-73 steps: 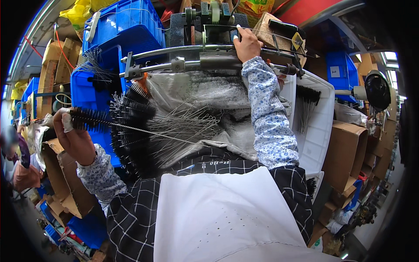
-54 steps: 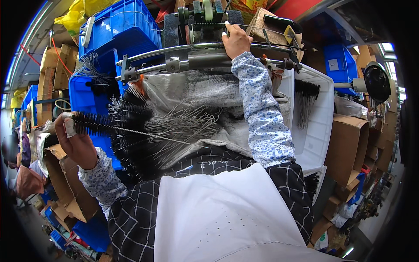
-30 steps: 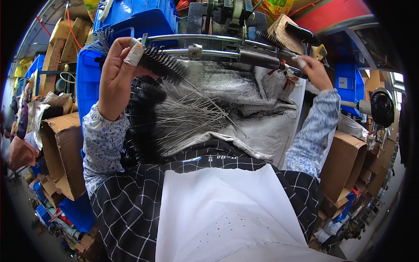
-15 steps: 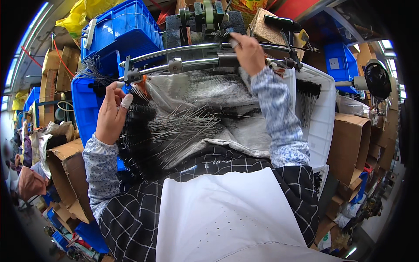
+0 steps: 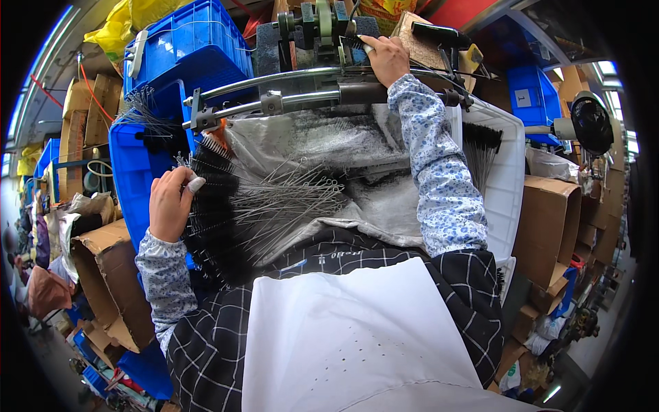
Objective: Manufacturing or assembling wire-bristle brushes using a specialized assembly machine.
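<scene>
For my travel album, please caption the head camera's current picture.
Left hand at black brushes, their wire stems fanned over grey cloth; right hand near a pale wheel.

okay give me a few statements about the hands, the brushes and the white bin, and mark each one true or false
1. The left hand is at the black brushes. True.
2. The right hand is up by the machine. True.
3. The left hand is higher in the picture than the right. False: the right hand is higher.
4. The white bin holds more brushes. True.
5. The white bin is on the person's left. False: it is on the right.
</scene>
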A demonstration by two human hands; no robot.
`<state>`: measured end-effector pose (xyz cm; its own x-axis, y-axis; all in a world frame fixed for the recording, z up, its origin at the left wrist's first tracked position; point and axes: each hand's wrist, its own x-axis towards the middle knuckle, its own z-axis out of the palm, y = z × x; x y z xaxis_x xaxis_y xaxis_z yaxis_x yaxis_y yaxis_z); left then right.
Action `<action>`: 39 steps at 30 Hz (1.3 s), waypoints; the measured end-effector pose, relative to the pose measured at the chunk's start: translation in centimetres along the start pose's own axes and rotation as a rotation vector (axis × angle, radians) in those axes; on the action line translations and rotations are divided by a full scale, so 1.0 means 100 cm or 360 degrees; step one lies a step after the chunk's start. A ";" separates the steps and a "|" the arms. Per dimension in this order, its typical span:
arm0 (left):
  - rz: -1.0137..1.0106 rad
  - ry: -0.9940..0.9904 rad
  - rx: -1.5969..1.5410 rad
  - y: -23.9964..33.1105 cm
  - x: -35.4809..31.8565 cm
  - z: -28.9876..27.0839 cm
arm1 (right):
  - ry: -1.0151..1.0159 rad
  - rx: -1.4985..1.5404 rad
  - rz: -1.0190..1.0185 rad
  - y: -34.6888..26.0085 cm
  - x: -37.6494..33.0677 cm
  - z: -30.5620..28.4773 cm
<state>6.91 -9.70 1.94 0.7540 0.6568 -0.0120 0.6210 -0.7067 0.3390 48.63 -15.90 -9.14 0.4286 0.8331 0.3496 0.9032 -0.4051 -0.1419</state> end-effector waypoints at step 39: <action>0.0246 0.1498 -0.1720 -0.062 -0.025 -0.083 | 0.0044 0.0102 0.0380 0.010 -0.015 -0.003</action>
<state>-0.64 -4.75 7.66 0.1138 0.8212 0.5592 -0.2371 -0.5242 0.8180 48.89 -17.63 -9.54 0.6303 0.7055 0.3240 0.7762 -0.5641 -0.2816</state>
